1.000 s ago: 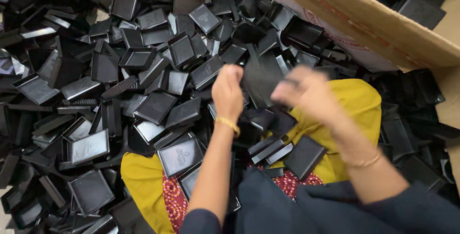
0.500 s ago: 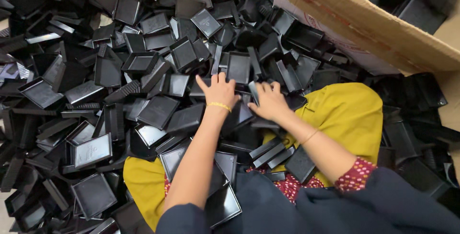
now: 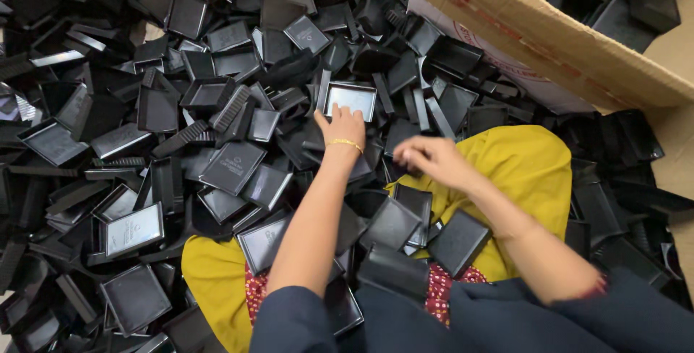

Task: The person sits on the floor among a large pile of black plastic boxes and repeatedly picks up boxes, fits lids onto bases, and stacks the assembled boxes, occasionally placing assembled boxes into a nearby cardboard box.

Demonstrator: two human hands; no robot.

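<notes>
My left hand point(image 3: 340, 126), with a gold bangle at the wrist, reaches forward into a heap of black plastic trays. Its spread fingertips rest on the near edge of a shallow rectangular black tray point(image 3: 351, 99) that lies face up. My right hand point(image 3: 425, 158) hovers to the right, just above the pile, at the edge of the yellow cloth point(image 3: 528, 165) over my lap. It is motion-blurred with the fingers curled, and I cannot tell whether anything is in it. Several black trays point(image 3: 394, 223) lie on my lap between my forearms.
Black plastic trays and lids point(image 3: 181, 129) cover the floor on the left and ahead. An open cardboard box point(image 3: 535, 35) with more black trays in it stands at the upper right, its flap leaning over the pile.
My left hand has stayed forward on the pile. My right hand has pulled back from beside it, toward the yellow cloth. The view has shifted slightly.
</notes>
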